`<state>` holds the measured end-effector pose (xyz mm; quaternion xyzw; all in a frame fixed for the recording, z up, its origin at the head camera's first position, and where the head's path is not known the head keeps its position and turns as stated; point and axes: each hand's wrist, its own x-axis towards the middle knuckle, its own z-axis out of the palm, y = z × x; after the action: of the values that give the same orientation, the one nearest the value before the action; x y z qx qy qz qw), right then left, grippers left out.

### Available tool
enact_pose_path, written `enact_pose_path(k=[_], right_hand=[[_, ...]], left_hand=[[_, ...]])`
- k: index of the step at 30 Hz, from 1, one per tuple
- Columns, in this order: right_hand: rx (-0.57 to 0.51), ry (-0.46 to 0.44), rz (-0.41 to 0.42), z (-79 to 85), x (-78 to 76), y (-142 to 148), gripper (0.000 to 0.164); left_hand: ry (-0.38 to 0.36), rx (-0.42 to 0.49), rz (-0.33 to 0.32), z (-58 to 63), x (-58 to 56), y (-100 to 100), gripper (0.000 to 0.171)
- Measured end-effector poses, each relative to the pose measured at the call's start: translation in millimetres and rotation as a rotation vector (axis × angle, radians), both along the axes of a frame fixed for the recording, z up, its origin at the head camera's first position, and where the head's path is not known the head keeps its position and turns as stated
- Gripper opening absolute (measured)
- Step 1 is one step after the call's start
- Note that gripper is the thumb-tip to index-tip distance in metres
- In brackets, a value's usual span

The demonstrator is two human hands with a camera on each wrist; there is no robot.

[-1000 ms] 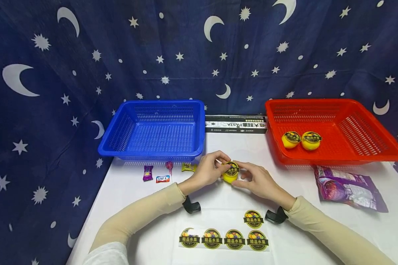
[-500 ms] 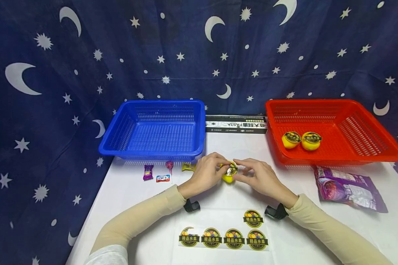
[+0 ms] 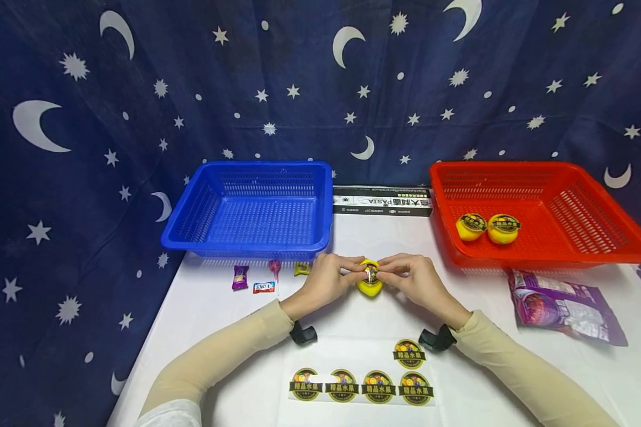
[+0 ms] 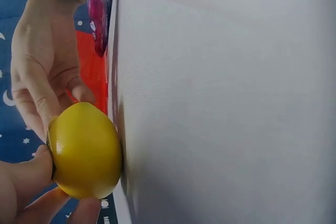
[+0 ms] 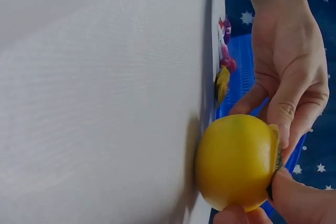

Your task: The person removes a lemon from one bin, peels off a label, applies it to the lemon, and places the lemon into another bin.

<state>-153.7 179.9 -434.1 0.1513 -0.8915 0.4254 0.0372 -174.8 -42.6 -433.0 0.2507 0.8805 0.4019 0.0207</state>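
Observation:
A yellow lemon [image 3: 370, 289] rests on the white table between the two hands, with a round black-and-gold sticker [image 3: 371, 274] on its upper side. My left hand [image 3: 326, 277] grips the lemon from the left, its thumb pressing the sticker's edge. From the other side my right hand [image 3: 419, 279] holds it, thumb also on the sticker. In the left wrist view the lemon [image 4: 86, 150] shows its bare yellow side, fingers behind and below it. The right wrist view shows the sticker's edge [image 5: 277, 156] slightly raised under the thumbs.
A sheet of several stickers [image 3: 361, 386] lies in front. Two stickered lemons [image 3: 504, 230] sit in the red basket [image 3: 545, 258]. A blue basket [image 3: 246, 246], small candies [image 3: 264, 287], a pasta box [image 3: 382, 201] and a purple bag [image 3: 566, 308] stand around.
The sticker has been pressed flatter onto the lemon. Both thumbs have come together on it, and the right hand has moved slightly left to touch the lemon.

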Motion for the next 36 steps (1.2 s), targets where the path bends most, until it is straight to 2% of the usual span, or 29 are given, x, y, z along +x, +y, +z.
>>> enact_pose_path(k=[3, 7, 12, 18, 21, 26, 28, 33, 36], right_hand=[[0.000, 0.009, -0.007, 0.2, 1.9, 0.7, 0.007], [0.042, 0.074, -0.005, 2.1, 7.8, -0.7, 0.013], [0.018, 0.057, -0.003, 0.8, 9.1, -0.7, 0.029], [-0.013, 0.054, 0.029, -0.3, 6.1, -1.5, 0.035], [0.023, 0.014, 0.027, 0.5, 4.8, -3.1, 0.043], [0.166, -0.043, 0.070, 0.8, 2.3, -10.0, 0.070], [0.199, -0.045, 0.082, 0.3, 1.4, -12.9, 0.076], [0.229, -0.052, 0.066, 4.0, 0.4, -10.7, 0.073], [0.246, -0.072, 0.066, 16.4, 2.8, 5.4, 0.070]], left_hand=[[-0.003, 0.005, -0.008, -0.8, 0.0, 0.7, 0.027], [0.027, -0.012, -0.040, -1.8, 1.7, -0.1, 0.033], [0.045, -0.027, -0.083, -1.7, 2.4, -1.8, 0.037], [0.043, -0.036, -0.068, -2.2, 2.4, -2.4, 0.040], [0.060, -0.039, -0.074, -1.6, 2.3, -1.9, 0.038], [0.054, -0.035, -0.086, 0.0, 2.7, -2.0, 0.037], [0.040, -0.035, -0.083, 0.8, 3.0, -1.8, 0.038], [0.023, -0.058, -0.071, 8.5, 6.2, 4.3, 0.042], [0.030, -0.081, -0.068, 15.8, 10.9, 15.2, 0.049]])
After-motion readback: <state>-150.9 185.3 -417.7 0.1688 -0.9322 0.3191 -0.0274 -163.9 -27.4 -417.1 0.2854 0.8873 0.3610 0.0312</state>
